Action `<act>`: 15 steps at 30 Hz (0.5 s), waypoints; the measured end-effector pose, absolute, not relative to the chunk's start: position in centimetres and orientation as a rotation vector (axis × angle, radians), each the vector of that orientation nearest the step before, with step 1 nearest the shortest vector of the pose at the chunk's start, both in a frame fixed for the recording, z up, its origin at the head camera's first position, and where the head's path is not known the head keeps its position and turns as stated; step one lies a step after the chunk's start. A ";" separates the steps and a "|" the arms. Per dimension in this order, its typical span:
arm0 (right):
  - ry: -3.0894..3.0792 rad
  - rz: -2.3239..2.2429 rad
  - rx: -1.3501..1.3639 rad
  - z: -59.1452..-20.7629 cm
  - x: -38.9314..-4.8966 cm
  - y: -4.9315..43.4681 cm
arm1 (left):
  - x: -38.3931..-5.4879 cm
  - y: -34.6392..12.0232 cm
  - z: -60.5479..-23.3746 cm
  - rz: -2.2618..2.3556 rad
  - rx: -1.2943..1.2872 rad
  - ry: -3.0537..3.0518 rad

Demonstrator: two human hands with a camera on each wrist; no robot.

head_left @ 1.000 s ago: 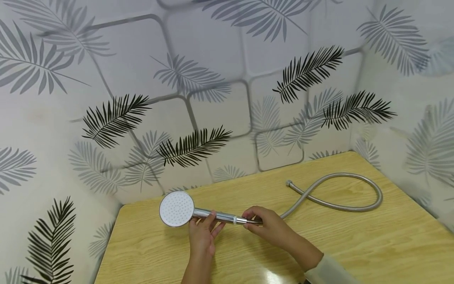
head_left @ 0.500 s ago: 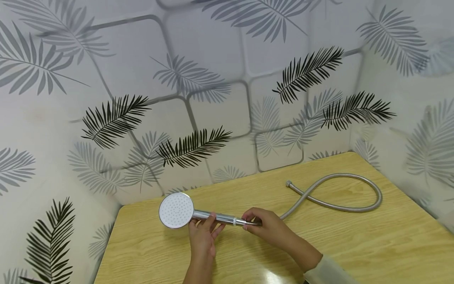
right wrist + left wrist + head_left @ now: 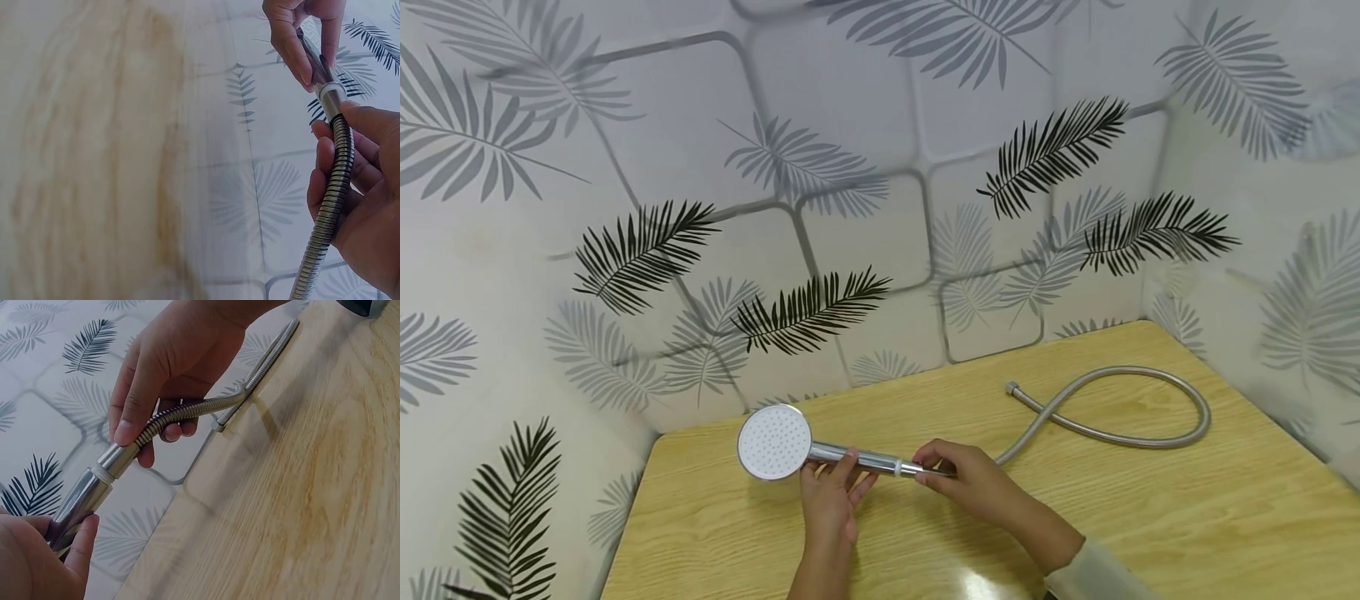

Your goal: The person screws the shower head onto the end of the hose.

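Bench (image 3: 700, 533) of yellowish wood grain lies beneath; over it, the left hand (image 3: 826, 504) grips the chrome handle (image 3: 878, 462) of a white-faced, round shower head (image 3: 774, 442) toward the far-left corner, the right hand (image 3: 973, 479) pinching the ribbed metal hose (image 3: 341, 169) at the handle's end. Beyond, hose loops toward the far-right corner before a leaf-patterned wall (image 3: 857, 125).

The head camera looks forward and down from farther back, over worktop (image 3: 715, 537) to wall (image 3: 865, 117). Close in and tilted, the left wrist's faces the right hand (image 3: 181, 362), the right wrist's the left hand (image 3: 290, 34); both show hose (image 3: 203, 409) meeting handle (image 3: 81, 495).
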State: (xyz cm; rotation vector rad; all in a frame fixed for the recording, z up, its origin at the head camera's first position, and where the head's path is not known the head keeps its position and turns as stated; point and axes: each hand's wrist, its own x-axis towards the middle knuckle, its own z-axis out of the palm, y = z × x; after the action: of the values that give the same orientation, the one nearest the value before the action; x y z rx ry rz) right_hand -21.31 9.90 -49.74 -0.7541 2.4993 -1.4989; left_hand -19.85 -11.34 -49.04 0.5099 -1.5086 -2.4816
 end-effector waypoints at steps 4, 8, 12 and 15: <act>2.488 -1.502 -0.776 -49.7 -21.3 10.0 | -19.8 -11.3 -48.9 -2.481 0.513 -1.501; 2.461 -1.520 -0.792 -49.7 -21.2 10.1 | -19.7 -11.2 -48.8 -2.481 0.512 -1.503; 2.443 -1.530 -0.795 -49.7 -21.1 10.1 | -19.6 -11.2 -48.8 -2.471 0.514 -1.526; 2.437 -1.533 -0.800 -49.7 -21.1 10.1 | -19.6 -11.2 -48.8 -2.467 0.512 -1.522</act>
State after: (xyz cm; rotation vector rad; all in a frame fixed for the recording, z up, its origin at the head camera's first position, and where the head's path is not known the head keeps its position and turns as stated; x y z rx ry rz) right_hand -21.12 10.06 -49.74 -0.8002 2.4374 -1.5333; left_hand -19.60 -11.24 -48.84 0.5123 -1.5222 -2.4673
